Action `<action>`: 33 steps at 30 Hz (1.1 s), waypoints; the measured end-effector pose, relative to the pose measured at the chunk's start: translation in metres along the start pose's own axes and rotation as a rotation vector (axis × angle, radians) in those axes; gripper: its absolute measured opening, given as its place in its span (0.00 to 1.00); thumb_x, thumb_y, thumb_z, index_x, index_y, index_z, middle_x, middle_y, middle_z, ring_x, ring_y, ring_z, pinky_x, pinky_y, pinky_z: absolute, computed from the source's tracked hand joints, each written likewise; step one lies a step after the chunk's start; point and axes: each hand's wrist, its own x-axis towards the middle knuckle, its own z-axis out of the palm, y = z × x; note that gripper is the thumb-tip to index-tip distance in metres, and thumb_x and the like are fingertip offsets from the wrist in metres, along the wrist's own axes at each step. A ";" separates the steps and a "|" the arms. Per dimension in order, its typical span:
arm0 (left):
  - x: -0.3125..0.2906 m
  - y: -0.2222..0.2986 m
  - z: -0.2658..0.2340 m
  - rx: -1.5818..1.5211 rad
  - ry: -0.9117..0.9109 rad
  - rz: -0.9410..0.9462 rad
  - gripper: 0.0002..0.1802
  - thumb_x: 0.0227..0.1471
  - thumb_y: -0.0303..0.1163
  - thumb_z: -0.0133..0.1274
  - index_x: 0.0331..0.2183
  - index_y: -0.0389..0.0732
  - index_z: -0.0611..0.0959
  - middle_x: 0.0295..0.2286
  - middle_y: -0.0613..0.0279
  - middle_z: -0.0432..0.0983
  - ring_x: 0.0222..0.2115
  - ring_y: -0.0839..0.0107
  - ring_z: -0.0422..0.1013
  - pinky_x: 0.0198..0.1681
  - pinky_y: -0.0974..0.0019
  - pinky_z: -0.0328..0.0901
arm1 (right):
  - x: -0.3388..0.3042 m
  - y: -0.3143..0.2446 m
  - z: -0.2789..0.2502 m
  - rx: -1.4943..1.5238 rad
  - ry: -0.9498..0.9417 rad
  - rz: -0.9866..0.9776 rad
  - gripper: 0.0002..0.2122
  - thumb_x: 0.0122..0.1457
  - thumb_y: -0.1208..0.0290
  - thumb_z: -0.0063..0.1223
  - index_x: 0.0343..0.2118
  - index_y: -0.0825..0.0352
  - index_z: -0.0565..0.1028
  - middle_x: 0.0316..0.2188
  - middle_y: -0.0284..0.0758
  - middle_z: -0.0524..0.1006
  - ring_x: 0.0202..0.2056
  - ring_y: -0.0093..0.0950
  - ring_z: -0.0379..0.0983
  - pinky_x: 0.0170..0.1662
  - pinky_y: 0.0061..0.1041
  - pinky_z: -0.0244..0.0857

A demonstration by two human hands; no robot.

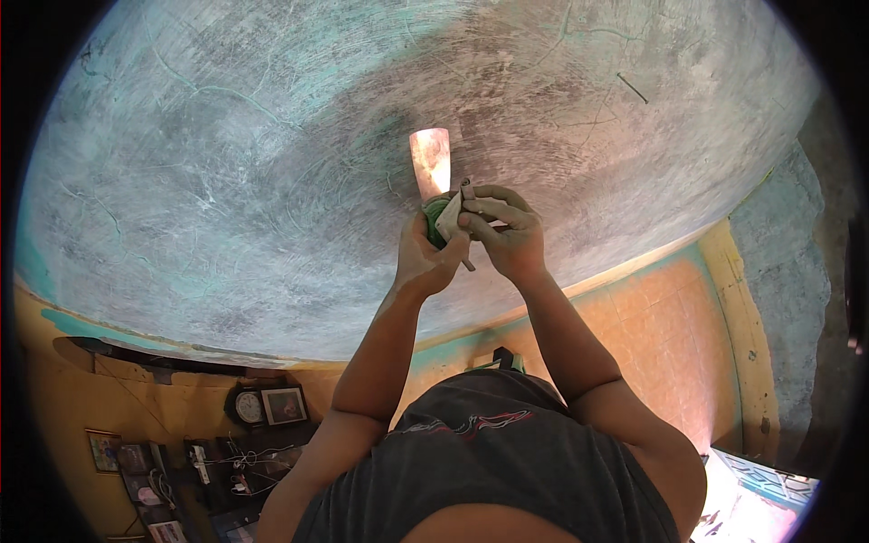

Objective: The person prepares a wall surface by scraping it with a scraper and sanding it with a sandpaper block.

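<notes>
Both of my hands are raised together before a mottled teal-grey surface (299, 136). My left hand (433, 262) is closed round a green rounded thing (436, 215), whose kind I cannot make out. Against it lies a pale flat piece (449, 220). The thumb and fingers of my right hand (511, 231) pinch at this piece's edge, beside a small brownish bit with a curled tip (467, 187). A thin stick-like end (468, 265) pokes out below my fingers. Just beyond the green thing shows a bright pinkish tapered shape (431, 161); whether it is solid or lit surface, I cannot tell.
A nail-like rod (632, 88) sticks out of the mottled surface at upper right. Orange tiles (665, 321) lie at right, beside a yellow border (738, 308). At lower left are a round clock (248, 406), a framed picture (284, 405) and dark shelving with white cables (243, 462).
</notes>
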 end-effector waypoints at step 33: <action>-0.010 -0.013 -0.005 -0.031 0.133 -0.075 0.25 0.42 0.23 0.55 0.46 0.32 0.72 0.37 0.57 0.75 0.36 0.73 0.73 0.38 0.68 0.69 | 0.003 -0.005 0.008 -0.545 0.519 -0.456 0.09 0.49 0.79 0.59 0.33 0.61 0.75 0.25 0.37 0.75 0.24 0.38 0.73 0.29 0.35 0.70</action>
